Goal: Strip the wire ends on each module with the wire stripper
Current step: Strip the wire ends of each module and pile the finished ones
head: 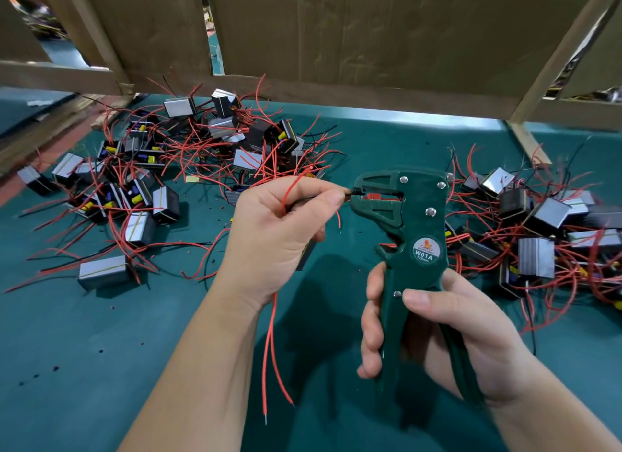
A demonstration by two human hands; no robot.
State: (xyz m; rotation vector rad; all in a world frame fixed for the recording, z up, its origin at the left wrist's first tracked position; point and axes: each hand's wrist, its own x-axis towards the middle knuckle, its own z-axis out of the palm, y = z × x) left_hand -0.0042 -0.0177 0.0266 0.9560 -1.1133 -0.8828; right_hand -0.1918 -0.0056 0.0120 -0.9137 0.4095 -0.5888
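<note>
Left hand (269,236) pinches black wire (352,192), tip in stripper (417,216) mouth; right hand (454,334) grips stripper handles

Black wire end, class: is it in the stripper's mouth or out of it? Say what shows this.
In. The left hand pinches the black wire, and its tip sits between the jaws of the wire stripper.

My left hand (272,229) pinches a black wire (351,192) into the green wire stripper (409,236). My right hand (447,337) grips its handles. Modules (144,169) are piled beyond both hands.
</note>
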